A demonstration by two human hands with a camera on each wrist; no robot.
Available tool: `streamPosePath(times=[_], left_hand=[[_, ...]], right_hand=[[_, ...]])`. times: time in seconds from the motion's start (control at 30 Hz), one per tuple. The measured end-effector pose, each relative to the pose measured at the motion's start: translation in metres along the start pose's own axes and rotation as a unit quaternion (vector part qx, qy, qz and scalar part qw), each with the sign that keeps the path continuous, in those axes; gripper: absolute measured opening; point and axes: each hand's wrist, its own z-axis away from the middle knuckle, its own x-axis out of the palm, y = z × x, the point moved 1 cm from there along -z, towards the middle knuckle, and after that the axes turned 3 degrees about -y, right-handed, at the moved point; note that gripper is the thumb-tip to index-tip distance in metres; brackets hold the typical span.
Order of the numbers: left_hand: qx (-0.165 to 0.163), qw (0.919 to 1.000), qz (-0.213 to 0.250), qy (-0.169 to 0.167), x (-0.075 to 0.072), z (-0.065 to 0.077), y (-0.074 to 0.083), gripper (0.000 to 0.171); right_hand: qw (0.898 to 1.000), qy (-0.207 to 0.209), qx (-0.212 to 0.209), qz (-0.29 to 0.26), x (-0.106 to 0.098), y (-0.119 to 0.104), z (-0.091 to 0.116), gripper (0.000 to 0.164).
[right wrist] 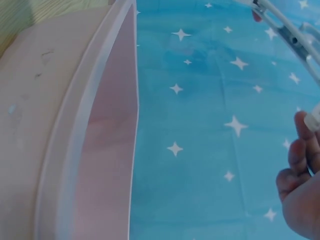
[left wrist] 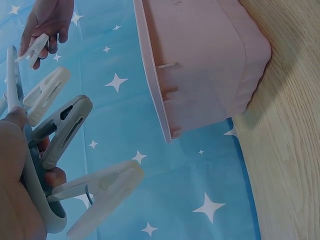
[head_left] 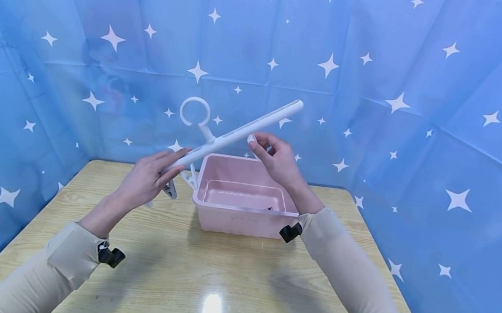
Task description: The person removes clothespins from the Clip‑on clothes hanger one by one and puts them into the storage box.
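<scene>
A white clip hanger (head_left: 254, 126) with a ring-shaped hook is held at a slant above the bin, its right end higher. My left hand (head_left: 141, 181) grips the bar near its lower end. Below that hand hang clothespins: in the left wrist view, a white clothespin (left wrist: 48, 94), a grey clothespin (left wrist: 67, 132) and another white clothespin (left wrist: 105, 200). Between thumb and fingers my right hand (head_left: 281, 163) pinches a loose white clothespin (left wrist: 37, 49), just under the raised half of the bar and apart from it. The right wrist view catches only part of that clothespin (right wrist: 313, 120).
A pink plastic bin (head_left: 240, 221) stands on the wooden table (head_left: 175, 280), beneath both hands. Something small and dark lies inside it. Blue cloth (head_left: 244, 40) with white stars hangs behind the table and along both sides.
</scene>
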Motion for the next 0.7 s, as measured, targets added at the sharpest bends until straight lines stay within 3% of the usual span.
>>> streamPosePath(times=[0.17, 0.4, 0.7], left_hand=[[-0.002, 1.0, 0.004, 0.001, -0.002, 0.0, 0.001, 0.045], [-0.004, 1.0, 0.002, 0.003, -0.003, 0.001, 0.0, 0.045], [-0.012, 0.9999, 0.003, 0.005, -0.005, 0.001, 0.0, 0.045]], right_hand=[[1.0, -0.005, -0.003, -0.004, -0.002, 0.002, 0.003, 0.036], [1.0, -0.009, -0.006, -0.002, -0.006, 0.009, 0.008, 0.05], [1.0, -0.02, 0.005, 0.011, -0.009, 0.017, 0.011, 0.036]])
